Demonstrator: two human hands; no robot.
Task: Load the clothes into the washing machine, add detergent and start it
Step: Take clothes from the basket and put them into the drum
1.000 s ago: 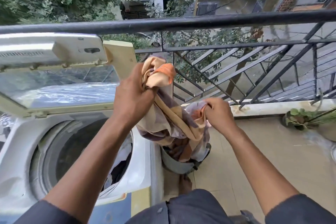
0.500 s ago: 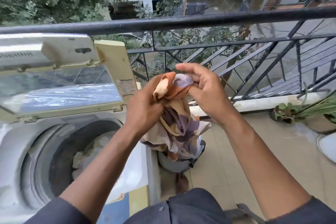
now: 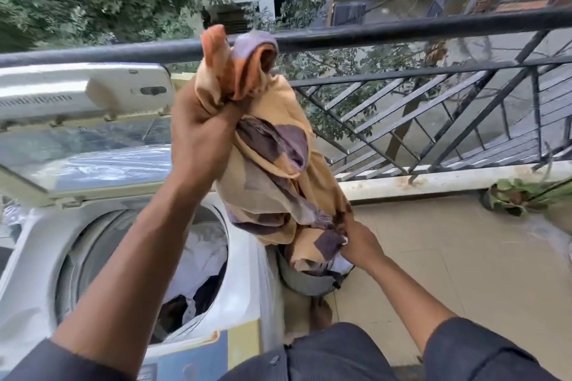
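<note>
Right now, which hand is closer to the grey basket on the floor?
Right. The right hand grips the patterned cloth's lower end just above the grey basket. The left hand holds the cloth's top bunch high up, above the washing machine.

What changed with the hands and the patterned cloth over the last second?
The left hand has lifted its bunched end of the patterned cloth up to rail height. The right hand, which had come up beside the left half a second ago, has dropped and now pinches the cloth's lower end above the bucket. The washing machine lid stays open, clothes inside.
</note>
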